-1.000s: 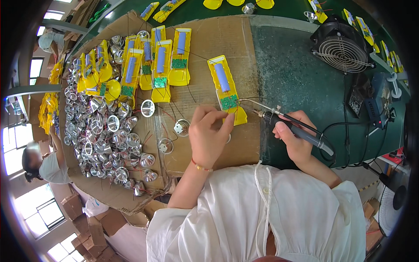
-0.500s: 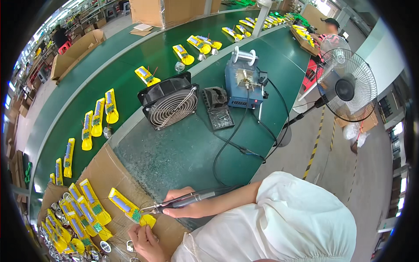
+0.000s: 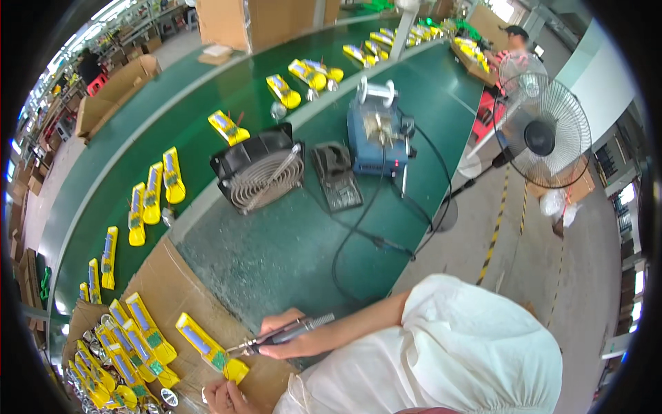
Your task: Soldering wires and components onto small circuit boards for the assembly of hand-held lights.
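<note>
My right hand [image 3: 285,336] is closed around a soldering iron [image 3: 289,331]; its slim tip reaches the right side of a green circuit board [image 3: 219,360]. Contact between tip and board is too small to make out. That board sits in a yellow flashlight housing [image 3: 236,371] holding a long bluish cell [image 3: 196,339], lying on brown cardboard. Just below the housing's rounded end is my left hand [image 3: 227,399], fingers pinched together beside a thin dark wire. What lies between those fingertips is hidden.
More yellow housings [image 3: 141,314] and silvery reflectors [image 3: 169,397] crowd the left. Housings line the green conveyor [image 3: 196,162]. Beyond my hands stand a black box fan [image 3: 265,176], a dark tray [image 3: 336,176] and a blue soldering station [image 3: 378,141] with trailing cable. A pedestal fan [image 3: 541,138] and a seated person [image 3: 514,48] are at right.
The view has shifted slightly. My left hand has drawn down a little from the housing's end. The iron's tip sits a bit farther toward the board's right edge, still in my right hand.
</note>
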The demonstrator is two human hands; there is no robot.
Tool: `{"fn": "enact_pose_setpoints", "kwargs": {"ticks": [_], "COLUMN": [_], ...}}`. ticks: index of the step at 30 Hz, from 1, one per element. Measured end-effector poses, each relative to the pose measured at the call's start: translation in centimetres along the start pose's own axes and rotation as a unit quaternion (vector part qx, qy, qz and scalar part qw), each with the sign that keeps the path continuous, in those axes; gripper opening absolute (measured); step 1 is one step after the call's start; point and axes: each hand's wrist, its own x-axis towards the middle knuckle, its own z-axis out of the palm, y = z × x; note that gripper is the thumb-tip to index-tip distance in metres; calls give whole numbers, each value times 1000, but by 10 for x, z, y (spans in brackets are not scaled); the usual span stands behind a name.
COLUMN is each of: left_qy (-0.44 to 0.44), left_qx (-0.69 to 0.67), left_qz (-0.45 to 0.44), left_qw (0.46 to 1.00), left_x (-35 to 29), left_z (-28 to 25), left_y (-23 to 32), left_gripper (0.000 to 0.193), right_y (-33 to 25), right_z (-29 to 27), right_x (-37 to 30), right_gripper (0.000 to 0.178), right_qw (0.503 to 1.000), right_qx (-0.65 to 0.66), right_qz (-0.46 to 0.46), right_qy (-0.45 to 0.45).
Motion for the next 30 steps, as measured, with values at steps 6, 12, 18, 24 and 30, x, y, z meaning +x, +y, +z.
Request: {"fn": "enact_pose_setpoints", "kwargs": {"ticks": [6, 12, 18, 24, 30], "left_qy": [14, 32, 48, 39, 64], "left_qx": [-18, 13, -12, -151, -148], "left_qz": [24, -108, -86, -130, -120], "left_qw": [999, 994, 995, 979, 980], "left_x": [-2, 3, 3, 1, 10], "left_z": [-10, -7, 5, 19, 27], "left_y": [2, 1, -3, -25, -17], "left_gripper": [14, 25, 24, 13, 12], "right_y": [-5, 2, 2, -7, -5], "right_z": [2, 3, 5, 8, 7], "right_x": [4, 1, 0, -3, 2], "right_gripper": [21, 18, 18, 19, 17], "right_qw": [999, 998, 998, 998, 997], "right_qx": [-26, -35, -36, -50, -67], "right_qz": [-41, -52, -51, -29, -27], "right_qy": [6, 3, -14, -5, -28]}}
